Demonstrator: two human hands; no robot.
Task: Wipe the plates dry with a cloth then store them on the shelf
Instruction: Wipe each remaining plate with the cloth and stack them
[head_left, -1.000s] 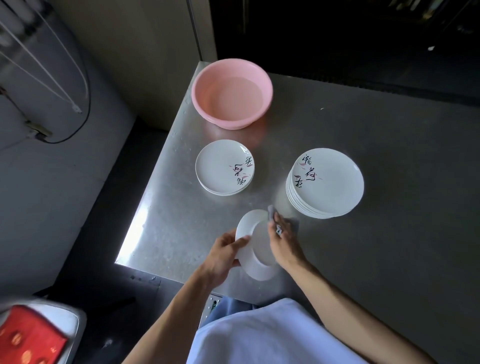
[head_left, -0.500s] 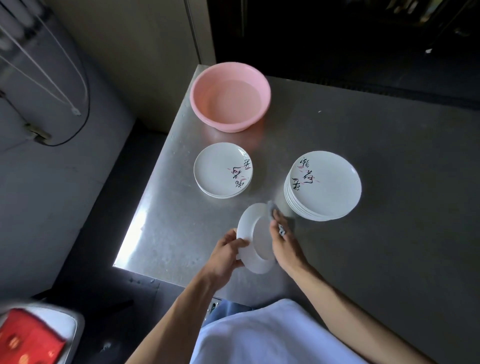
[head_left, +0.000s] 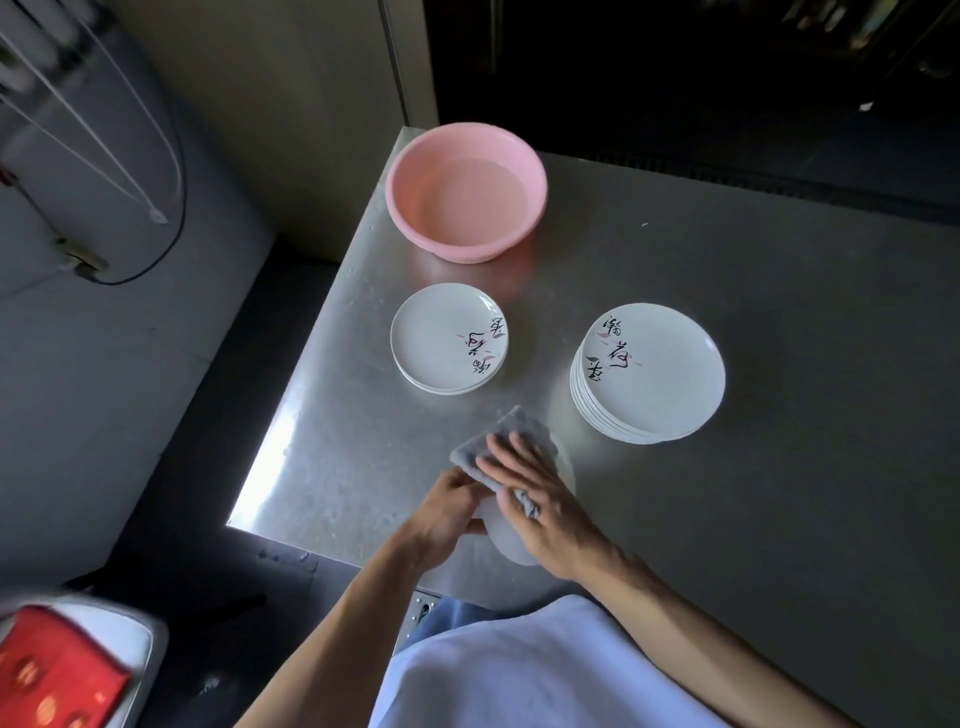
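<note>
Close to the worktop's (head_left: 805, 415) near edge, the left hand (head_left: 445, 515) curls its fingers round the left rim of a white plate (head_left: 508, 543) and holds it there. The right hand (head_left: 537, 499) lies on top of the plate, fingers straight and spread, pressing a grey cloth (head_left: 470, 452) flat against its face. The cloth sticks out beyond the fingertips, and a small fold of it shows beside the knuckles. Only the plate's near part and a sliver of its right rim are visible past the hands. Farther back to the left sits a low stack of plates (head_left: 441, 338), with a taller stack (head_left: 654, 379) to the right. Beyond both, at the far left corner, stands a pink basin (head_left: 415, 171) holding water.
</note>
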